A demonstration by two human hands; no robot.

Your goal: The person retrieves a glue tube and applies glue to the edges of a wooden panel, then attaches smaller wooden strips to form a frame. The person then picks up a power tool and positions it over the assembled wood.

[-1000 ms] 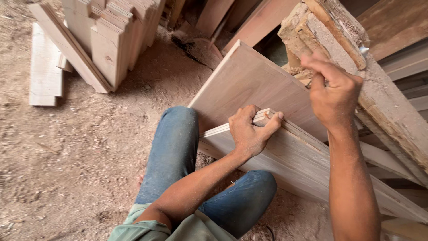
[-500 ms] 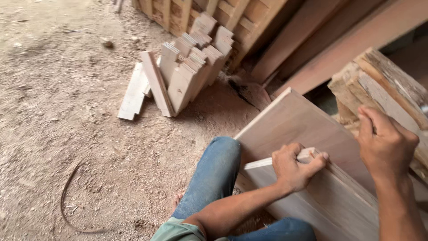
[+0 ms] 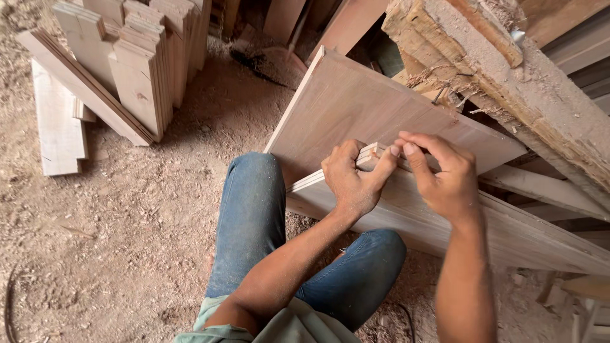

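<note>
Wooden slat (image 3: 330, 178) under both curled hands

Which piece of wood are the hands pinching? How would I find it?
Start at the big flat board leaning against the rough log. Just below it, both hands meet: the left hand and the right hand pinch a thin pale wooden strip. Unlike the wide boards around it, it is narrow.

Even, warm daylight; soft shadows beneath the stacked boards (image 3: 136, 70). Focus sharp throughout. Slight wide-angle stretch at edges; no glare.
</note>
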